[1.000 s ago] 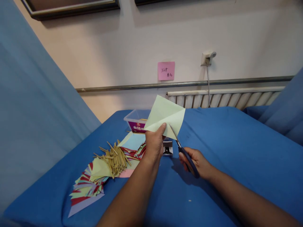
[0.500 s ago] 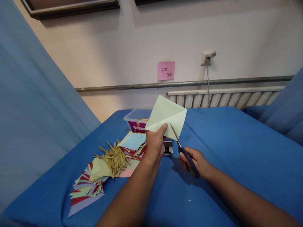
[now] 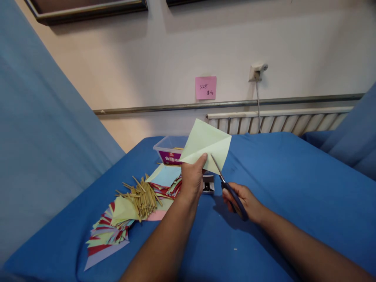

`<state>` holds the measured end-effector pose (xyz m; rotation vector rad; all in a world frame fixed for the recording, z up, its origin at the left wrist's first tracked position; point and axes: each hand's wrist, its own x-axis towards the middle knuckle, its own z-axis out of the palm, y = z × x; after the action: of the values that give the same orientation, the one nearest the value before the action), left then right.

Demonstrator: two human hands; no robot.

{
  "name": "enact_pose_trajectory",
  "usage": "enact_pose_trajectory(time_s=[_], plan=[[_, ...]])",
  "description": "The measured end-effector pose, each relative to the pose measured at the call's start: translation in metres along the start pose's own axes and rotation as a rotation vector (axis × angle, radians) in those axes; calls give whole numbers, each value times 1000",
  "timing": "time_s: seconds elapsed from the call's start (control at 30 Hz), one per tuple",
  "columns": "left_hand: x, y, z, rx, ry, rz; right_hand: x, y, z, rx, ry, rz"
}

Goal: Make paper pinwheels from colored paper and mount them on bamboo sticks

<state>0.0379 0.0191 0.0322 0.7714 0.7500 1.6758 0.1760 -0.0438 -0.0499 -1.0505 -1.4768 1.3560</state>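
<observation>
My left hand (image 3: 192, 176) pinches a pale green square of paper (image 3: 202, 139) near its lower edge, thumb on top. A diagonal crease crosses the sheet, which is held up above the table. Dark blue-handled scissors (image 3: 233, 196) are in my right hand (image 3: 242, 197), fingers closed round the handles. Their blades lie across the paper's lower right part, just right of my left thumb. Below and behind the left hand is a small box (image 3: 208, 184) with a dark thing inside, partly hidden.
Left of my arms lie a heap of thin tan sticks (image 3: 143, 197), a fanned pile of coloured paper (image 3: 108, 231) and a stack topped by a light blue sheet (image 3: 166, 175). Behind stands a clear plastic tub (image 3: 169, 150) with a purple label. A blue cloth (image 3: 293, 188) covers the table.
</observation>
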Motion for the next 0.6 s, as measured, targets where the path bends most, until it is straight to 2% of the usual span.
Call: enact_pose_trajectory(time_s=[0.6], plan=[[1,-2,-1,10,-3,5,0,0,1,2,8,13]])
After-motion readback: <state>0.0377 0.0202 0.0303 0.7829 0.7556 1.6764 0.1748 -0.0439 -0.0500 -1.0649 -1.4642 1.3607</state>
